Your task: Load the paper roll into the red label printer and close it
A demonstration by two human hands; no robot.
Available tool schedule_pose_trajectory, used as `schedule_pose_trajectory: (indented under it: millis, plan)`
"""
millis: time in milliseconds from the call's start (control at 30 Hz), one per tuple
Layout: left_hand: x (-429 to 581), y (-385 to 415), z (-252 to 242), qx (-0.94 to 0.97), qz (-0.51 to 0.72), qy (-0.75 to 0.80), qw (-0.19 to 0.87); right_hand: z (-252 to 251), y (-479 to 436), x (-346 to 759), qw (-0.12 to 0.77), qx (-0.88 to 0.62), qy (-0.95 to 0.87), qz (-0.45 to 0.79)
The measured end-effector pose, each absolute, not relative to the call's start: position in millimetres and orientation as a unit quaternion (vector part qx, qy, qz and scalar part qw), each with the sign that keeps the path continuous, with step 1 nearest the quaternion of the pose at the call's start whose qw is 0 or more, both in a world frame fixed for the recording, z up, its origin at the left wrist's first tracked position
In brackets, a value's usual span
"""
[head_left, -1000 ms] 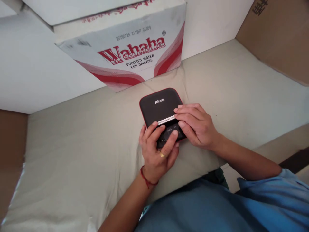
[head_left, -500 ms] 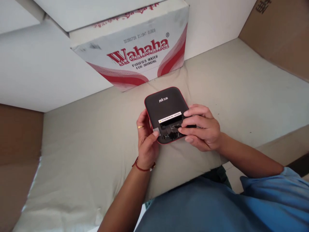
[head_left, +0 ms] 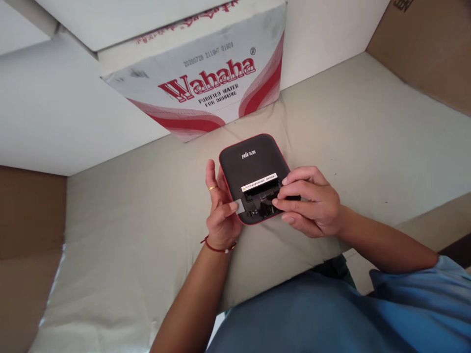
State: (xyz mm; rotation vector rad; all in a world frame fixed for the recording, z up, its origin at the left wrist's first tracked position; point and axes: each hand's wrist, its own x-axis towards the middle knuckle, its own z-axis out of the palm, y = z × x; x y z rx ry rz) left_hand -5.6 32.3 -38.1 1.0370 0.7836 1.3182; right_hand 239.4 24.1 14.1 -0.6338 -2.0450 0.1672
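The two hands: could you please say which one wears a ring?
The left hand, with the red bracelet and gold ring; the right hand, at the black device, shows neither.

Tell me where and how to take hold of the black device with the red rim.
Probably by the left edge of the device, from the left, as the left hand does: that side runs nearly straight, whereas the near end has an open recess.

2 forearms point(head_left: 193, 294) aslant, left hand point(head_left: 221, 218) opposite half-curled right hand point(head_left: 312, 201)
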Motion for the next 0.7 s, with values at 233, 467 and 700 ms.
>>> schedule_pose_trajectory:
  millis: [233, 467, 700]
  plan:
    - [-6, 27, -41, 0.431, 0.560, 0.360, 0.609, 16, 23, 239, 0.467, -0.268, -0.840, 0.060]
    - [0, 24, -41, 0.393, 0.577, 0.358, 0.620, 19, 26, 240, 0.465, -0.256, -0.847, 0.041]
    - [3, 26, -43, 0.405, 0.578, 0.341, 0.621, 58, 54, 244, 0.394, -0.398, -0.816, 0.142]
